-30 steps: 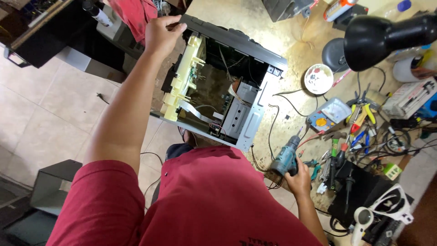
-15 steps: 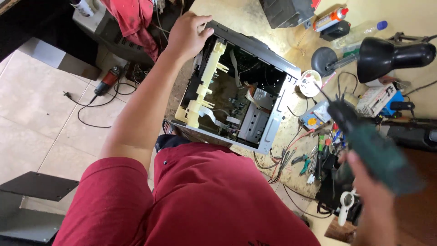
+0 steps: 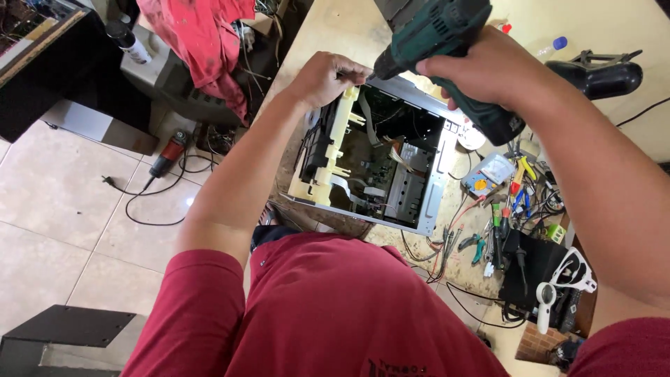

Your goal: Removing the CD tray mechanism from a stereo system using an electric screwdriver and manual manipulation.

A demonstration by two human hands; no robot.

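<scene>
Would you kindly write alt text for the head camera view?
A person's right hand holds a green power drill tip-down at the far edge of an opened metal device chassis, where the left hand grips. Hand tools clutter the workbench beside it.

A: Entry one, green drill (image 3: pixel 447 42)?
B: Top cut off by the upper edge; bit tip hidden behind the left hand (image 3: pixel 326 77).

A: Open metal case (image 3: pixel 380 164)?
B: Far corner covered by the drill and the right hand (image 3: pixel 488 70); inner parts too dark to tell.

A: Small tools (image 3: pixel 502 223) on the counter (image 3: pixel 335 35)?
B: Tangled, too small to sort.
</scene>
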